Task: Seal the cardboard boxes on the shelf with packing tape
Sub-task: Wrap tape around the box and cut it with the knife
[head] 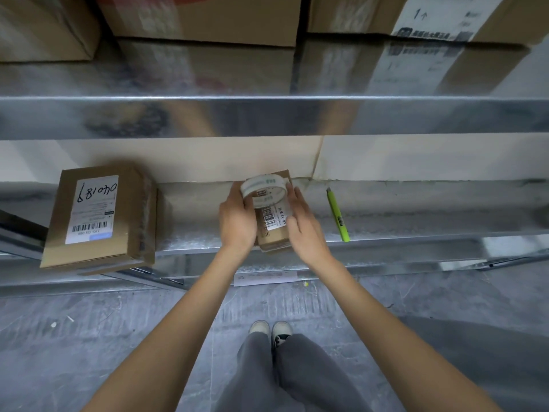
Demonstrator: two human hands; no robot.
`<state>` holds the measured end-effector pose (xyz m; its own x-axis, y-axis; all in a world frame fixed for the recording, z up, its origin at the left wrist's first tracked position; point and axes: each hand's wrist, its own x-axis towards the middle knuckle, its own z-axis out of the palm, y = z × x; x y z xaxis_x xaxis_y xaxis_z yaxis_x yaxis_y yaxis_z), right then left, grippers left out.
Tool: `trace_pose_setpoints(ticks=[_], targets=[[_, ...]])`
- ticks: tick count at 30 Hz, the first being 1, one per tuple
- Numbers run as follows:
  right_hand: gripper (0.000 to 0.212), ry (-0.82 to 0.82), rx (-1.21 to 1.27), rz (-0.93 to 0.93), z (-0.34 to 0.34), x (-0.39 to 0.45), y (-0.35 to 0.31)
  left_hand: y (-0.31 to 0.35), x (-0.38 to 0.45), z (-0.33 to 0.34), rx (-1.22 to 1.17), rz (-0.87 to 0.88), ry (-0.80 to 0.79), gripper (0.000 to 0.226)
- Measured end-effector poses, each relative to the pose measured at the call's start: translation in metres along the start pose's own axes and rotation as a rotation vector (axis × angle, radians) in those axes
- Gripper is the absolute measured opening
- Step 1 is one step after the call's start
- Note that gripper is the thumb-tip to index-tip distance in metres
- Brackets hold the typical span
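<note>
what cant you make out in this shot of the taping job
Head view only:
- Small box: its top seam is hidden by the tape roll and both hands, so whether tape is on it is unclear.
- Left hand and right hand: fingertips hidden behind roll and box.
- Larger box: label's fine print too small to read.
- Green cutter: blade too small to tell whether it is out.
- Upper shelf boxes: blurred, cut off by the top edge.

You're working in dim, cool light. Soft glare smears across the metal shelf edge (267, 117) (reflections blurred), and your wide lens bends the frame's edges.
</note>
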<state>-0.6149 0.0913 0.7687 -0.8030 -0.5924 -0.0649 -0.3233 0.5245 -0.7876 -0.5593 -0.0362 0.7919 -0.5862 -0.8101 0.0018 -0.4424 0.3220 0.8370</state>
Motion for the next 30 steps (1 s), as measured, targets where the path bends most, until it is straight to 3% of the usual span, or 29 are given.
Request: trace_pose_setpoints(ticks=[5, 9, 15, 18, 21, 23, 25, 27, 30], targets=[[0.063, 0.023, -0.375, -0.032, 0.003, 0.007, 0.012, 0.012, 0.006, 0.013, 0.166, -0.014, -0.079, 0.019], [0.07, 0.029, -0.498, -0.063, 0.002, 0.006, 0.015, 0.012, 0.009, 0.013, 0.276, 0.042, -0.133, 0.021], [0.072, -0.013, -0.595, -0.06, -0.002, 0.009, 0.017, -0.015, 0.013, -0.013, -0.094, -0.024, -0.012, 0.011], [0.073, -0.009, -0.61, -0.064, -0.001, 0.008, 0.015, -0.032, 0.01, -0.028, -0.09, -0.039, 0.022, 0.011], [0.074, 0.027, -0.665, -0.089, -0.002, 0.008, 0.01, -0.044, 0.007, -0.021, -0.13, -0.239, -0.004, 0.009], [0.086, -0.002, -0.711, -0.07, -0.003, 0.007, 0.006, -0.049, 0.007, -0.008, -0.436, -0.526, -0.037, 0.017], [0.108, -0.052, -0.772, -0.023, 0.0, 0.007, -0.002, -0.052, 0.007, 0.003, -0.81, -0.761, -0.169, 0.028], [0.12, -0.088, -0.775, 0.027, 0.009, 0.006, -0.011, -0.053, 0.003, 0.014, -0.919, -0.835, -0.355, 0.032], [0.109, -0.098, -0.702, 0.038, 0.02, 0.007, -0.019, -0.049, -0.002, 0.026, -0.975, -0.88, -0.38, 0.029]])
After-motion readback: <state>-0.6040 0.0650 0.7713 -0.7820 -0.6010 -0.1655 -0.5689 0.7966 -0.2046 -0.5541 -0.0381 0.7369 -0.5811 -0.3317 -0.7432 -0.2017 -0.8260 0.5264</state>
